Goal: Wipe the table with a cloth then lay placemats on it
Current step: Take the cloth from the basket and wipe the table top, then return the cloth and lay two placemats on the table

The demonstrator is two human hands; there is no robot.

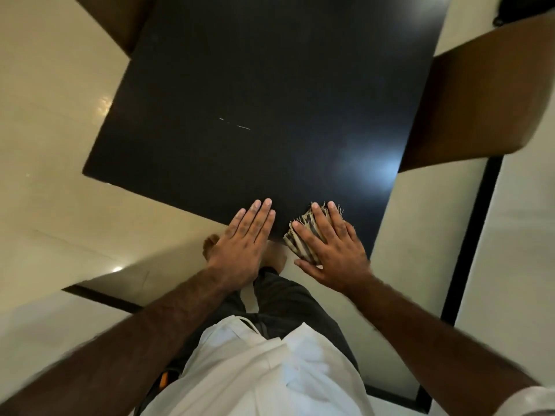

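Your left hand (pixel 244 238) lies flat at the near edge of the black worktop (pixel 255 100). Its fingers (pixel 261 214) are straight and held together, and they grasp nothing. The fingertips rest on the dark surface, while the palm hangs back past the edge.

Just beside it, your right hand (pixel 333 247) presses down on the cloth (pixel 300 243), a small bunched piece with brown and cream stripes and a frayed fringe. This hand is released too: its fingers are spread and straight across the top of the cloth, not curled around it. The cloth sits on the near edge of the worktop. Its fringe shows beyond your fingertips, and its striped side shows between your two hands.

Farther out, near the middle of the worktop, there are a few thin pale scratches (pixel 237 125). A soft glare (pixel 387 169) lies toward its right edge.

A brown chair (pixel 486 94) stands against the right side of the worktop, and a second chair (pixel 120 19) shows at the far left corner. The floor (pixel 45 115) around them is glossy cream.

Below your left hand, a bare foot (pixel 211 243) shows on the floor. Your white shirt (pixel 255 370) and dark trousers (pixel 288 298) fill the bottom of the view.
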